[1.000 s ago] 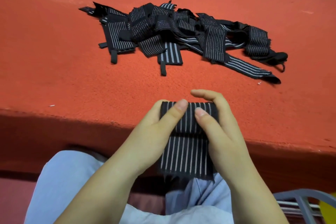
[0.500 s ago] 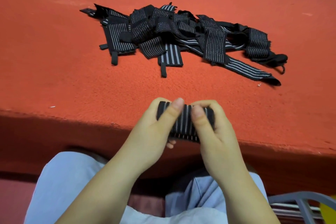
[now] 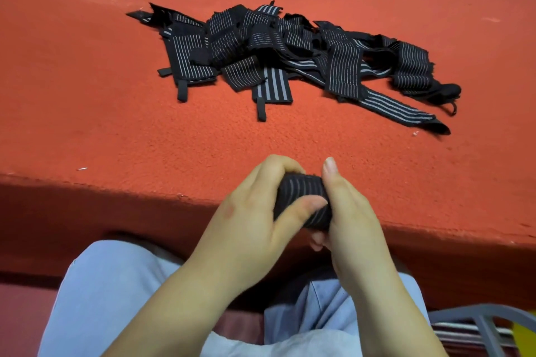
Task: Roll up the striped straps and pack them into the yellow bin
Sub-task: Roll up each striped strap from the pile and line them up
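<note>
Both hands clamp one rolled strap (image 3: 304, 200) at lower centre of frame, just over the near edge of the red table (image 3: 87, 95): left hand (image 3: 246, 229) curls its fingers over the roll with thumb pressed across its front, right hand (image 3: 351, 223) pinches its right end. Pile of loose striped straps (image 3: 290, 52) lies on the table, upper centre, well apart from the hands. Yellow bin (image 3: 526, 336) barely shows at lower right corner, beside a grey frame (image 3: 478, 319).

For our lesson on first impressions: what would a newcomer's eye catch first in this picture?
Probably the tangled pile of striped straps, black against the red surface in the upper middle. Next, at the near edge, the left hand and right hand hold a rolled strap between them.
</note>
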